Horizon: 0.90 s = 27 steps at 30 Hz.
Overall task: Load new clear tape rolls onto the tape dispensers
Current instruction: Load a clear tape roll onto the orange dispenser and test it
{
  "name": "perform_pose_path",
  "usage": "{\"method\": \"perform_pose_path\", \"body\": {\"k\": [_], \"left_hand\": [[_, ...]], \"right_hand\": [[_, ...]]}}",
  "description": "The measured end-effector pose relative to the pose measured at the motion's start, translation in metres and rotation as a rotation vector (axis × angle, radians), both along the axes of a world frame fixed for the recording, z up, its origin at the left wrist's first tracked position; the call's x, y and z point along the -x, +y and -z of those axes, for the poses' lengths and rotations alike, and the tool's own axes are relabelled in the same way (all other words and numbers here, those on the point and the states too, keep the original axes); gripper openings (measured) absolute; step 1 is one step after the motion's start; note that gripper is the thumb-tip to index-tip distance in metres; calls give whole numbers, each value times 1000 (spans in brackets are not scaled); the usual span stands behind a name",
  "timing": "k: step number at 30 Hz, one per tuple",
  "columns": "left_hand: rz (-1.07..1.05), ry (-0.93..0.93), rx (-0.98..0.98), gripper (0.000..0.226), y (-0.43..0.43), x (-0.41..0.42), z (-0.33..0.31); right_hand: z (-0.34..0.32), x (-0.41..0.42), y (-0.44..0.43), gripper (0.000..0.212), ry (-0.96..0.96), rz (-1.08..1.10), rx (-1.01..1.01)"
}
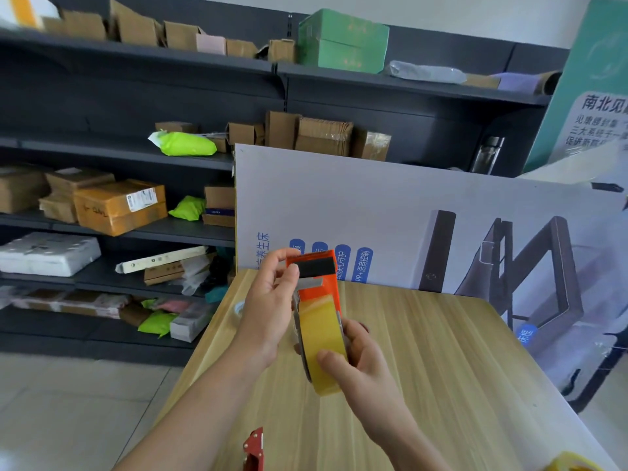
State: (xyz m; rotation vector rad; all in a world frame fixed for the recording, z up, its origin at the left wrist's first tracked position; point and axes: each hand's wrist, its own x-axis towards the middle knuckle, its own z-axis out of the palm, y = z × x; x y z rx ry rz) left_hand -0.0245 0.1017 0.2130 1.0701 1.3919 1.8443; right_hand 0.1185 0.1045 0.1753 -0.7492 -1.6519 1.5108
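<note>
An orange tape dispenser [323, 287] is held upright above the wooden table [441, 368], with a yellowish clear tape roll [321, 338] seated in it. My right hand [356, 362] grips the roll and the dispenser's lower part from the right, thumb on the roll's face. My left hand [272, 300] pinches the dispenser's top by its black pad and metal blade. A second, red dispenser [254, 448] lies at the table's near edge. Part of another yellow roll [571, 464] shows at the bottom right corner.
A large printed board [424, 215] leans upright at the table's far edge. Dark shelves [136, 158] with cardboard boxes and green parcels fill the left and back. A small tape remnant [239, 308] sits on the table's left edge. Tiled floor [68, 402] lies to the left.
</note>
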Motion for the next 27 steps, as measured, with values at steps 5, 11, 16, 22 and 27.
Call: {"method": "perform_pose_path", "body": {"k": [5,11,16,22,27], "left_hand": [[-155,384,-41,16,-8,0,2],[-420,1064,-121,25,-21,4,5],[-373,1165,2,13,-21,7,1],[-261,1453,-168,6,-18,9,-10],[-183,1628,-225,8,-9,13,-21]], "right_hand": [[-4,1,-3,36,-17,54,-40],[-11,3,-4,17,-47,130,-164],[-9,2,-4,17,-123,169,-246],[-13,-3,-4,37,-232,140,-200],[-22,-11,-4,31,-275,49,-59]]}}
